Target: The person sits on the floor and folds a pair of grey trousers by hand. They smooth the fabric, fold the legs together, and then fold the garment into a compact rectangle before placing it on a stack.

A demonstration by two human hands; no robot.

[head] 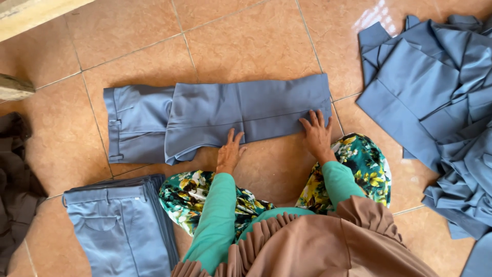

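Head view: I see both hands flat, fingers spread, pressing folded grey trousers [220, 115] on the tile floor [256, 46]. Left hand [228, 151] at near edge, right hand [316, 134] near the cuff end. Folding step looks midway. Folded stack [120, 225] lower left, loose pile [441, 102] right.

I see my own arms in long, close-fitting sleeves of plain teal green that end at the wrists. Both hands, the left hand [228, 153] and the right hand [317, 134], are bare, with no rings or bands that I can make out. Over my chest hangs a brown cloth with a pleated, ruffled edge. My knees are covered in floral fabric, green with yellow, white and dark blooms.
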